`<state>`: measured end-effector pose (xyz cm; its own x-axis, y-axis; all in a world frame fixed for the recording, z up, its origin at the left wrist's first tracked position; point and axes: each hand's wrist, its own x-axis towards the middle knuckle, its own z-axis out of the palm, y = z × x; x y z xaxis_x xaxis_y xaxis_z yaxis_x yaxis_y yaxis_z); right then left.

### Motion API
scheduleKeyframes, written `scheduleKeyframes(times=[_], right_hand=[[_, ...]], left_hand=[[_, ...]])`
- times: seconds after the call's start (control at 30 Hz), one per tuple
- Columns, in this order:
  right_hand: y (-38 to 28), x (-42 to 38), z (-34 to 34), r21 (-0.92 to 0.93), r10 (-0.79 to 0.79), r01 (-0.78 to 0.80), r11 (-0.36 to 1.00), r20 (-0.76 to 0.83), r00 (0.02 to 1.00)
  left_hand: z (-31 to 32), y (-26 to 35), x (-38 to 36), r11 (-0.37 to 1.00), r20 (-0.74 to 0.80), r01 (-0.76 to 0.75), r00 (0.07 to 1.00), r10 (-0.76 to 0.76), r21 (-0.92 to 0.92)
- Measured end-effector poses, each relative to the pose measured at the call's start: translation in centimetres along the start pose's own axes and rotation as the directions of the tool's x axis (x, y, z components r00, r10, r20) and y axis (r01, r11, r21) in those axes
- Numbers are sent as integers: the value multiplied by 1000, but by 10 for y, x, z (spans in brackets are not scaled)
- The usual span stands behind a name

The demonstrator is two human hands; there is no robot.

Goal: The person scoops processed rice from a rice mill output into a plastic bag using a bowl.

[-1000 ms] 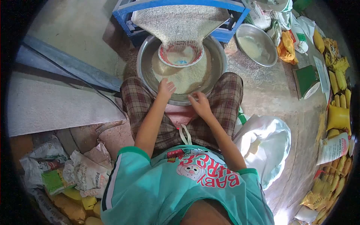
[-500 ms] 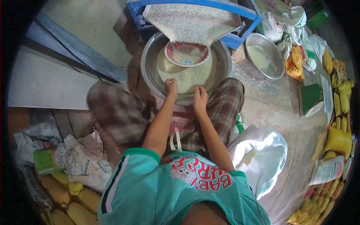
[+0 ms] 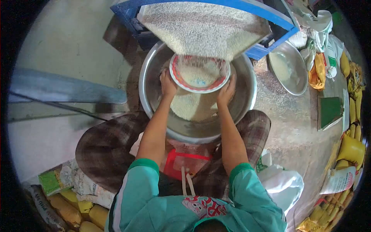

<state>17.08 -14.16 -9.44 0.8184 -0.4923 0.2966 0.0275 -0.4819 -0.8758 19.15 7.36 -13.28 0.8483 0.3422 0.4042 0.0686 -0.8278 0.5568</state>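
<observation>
A white bowl with a red patterned band [image 3: 200,91] is inside the wide metal basin [image 3: 144,77], under a sloping chute of pale grain [image 3: 201,31]. Grain pours off the chute's lower edge into the bowl. My left hand [image 3: 168,83] grips the bowl's left side, and my right hand [image 3: 228,91] grips its right side; some fingertips are hidden behind the rim. More pale grain, which looks like rice, [image 3: 189,106] lies in the basin below the bowl. The basin sits between my bent legs.
A blue frame [image 3: 270,21] surrounds the chute. To its right stands a second metal basin [image 3: 288,69] with some grain. A white sack [image 3: 280,185] is beside my right leg, a grey beam [image 3: 65,87] at the left. Filled yellow bags [image 3: 351,149] line the right side.
Both hands have moved forward and apart, from closed above the grain near the basin's front to the bowl's two sides. The camera view has shifted, and my knees are spread lower around the basin.
</observation>
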Motion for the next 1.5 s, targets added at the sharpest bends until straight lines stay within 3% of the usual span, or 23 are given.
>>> scheduleKeyframes(times=[0.07,0.1,0.13,0.2,0.27,0.3,0.33,0.4,0.43,0.47,0.5,0.6,0.77,0.9,1.03,1.07,1.1,1.13,1.17,1.23,1.33,1.43,1.5], right_hand=[[-6,-3,5,135,36,-52,989,124,992],[6,-3,14,23,-127,127,992,42,991],[17,-2,20,8,-119,119,993,63,991],[31,-17,26,323,197,-209,923,71,978],[24,-40,29,304,234,-260,916,120,965],[24,-47,39,477,369,-378,793,116,922],[22,-54,44,629,492,-459,627,137,860],[-3,-55,33,611,526,-515,601,183,831],[-7,-55,28,691,631,-642,333,342,696],[-10,-57,24,706,670,-708,34,509,540],[-18,-60,18,710,632,-703,-41,563,532],[-39,-63,-2,728,631,-683,-63,559,538],[-88,-68,-26,763,665,-632,-132,542,515],[-116,-53,-30,779,544,-619,-97,562,623],[-131,-7,-5,757,503,-652,48,546,671],[-133,4,4,726,494,-674,141,538,683],[-120,12,15,636,499,-726,262,554,666],[-118,18,10,631,316,-666,398,588,745],[-116,22,7,590,364,-614,525,497,788],[-119,22,-5,523,390,-559,644,404,827],[-104,16,-19,557,495,-475,681,128,860],[-56,3,-21,254,313,-259,932,-204,928],[-18,-7,-8,127,217,-199,972,-154,964]], left_hand=[[41,-18,-1,815,314,288,939,-139,-503],[59,-28,-14,576,194,300,952,-238,-761],[51,-16,-18,571,208,324,943,-260,-755],[11,18,-22,715,528,616,749,-400,-332],[86,-76,-88,750,479,441,857,-188,-493],[65,-59,-84,751,484,448,853,-196,-485],[54,-17,-88,502,583,643,756,-296,-578],[32,61,-81,-127,792,810,507,-340,-573],[8,79,-71,-435,879,766,384,-281,-474],[-3,89,-73,-434,880,767,384,-280,-473],[-11,98,-73,-493,877,726,380,-295,-480],[-22,106,-86,-665,906,617,327,-270,-421],[-63,118,-85,-705,879,583,461,-121,-403],[-87,137,-56,-727,832,547,551,-61,-415],[-78,158,5,-650,811,579,577,-99,-491],[-85,170,19,-475,812,662,520,-264,-579],[-78,162,25,113,616,722,651,-445,-682],[-72,153,28,659,366,581,813,-452,-477],[-70,139,26,660,362,580,814,-454,-478],[-77,110,22,914,-56,192,972,-226,-359],[-84,70,-4,911,-122,231,950,-287,-343],[-55,23,-35,965,-58,252,965,-256,-74],[-27,15,-43,985,-72,167,983,-169,-38]])
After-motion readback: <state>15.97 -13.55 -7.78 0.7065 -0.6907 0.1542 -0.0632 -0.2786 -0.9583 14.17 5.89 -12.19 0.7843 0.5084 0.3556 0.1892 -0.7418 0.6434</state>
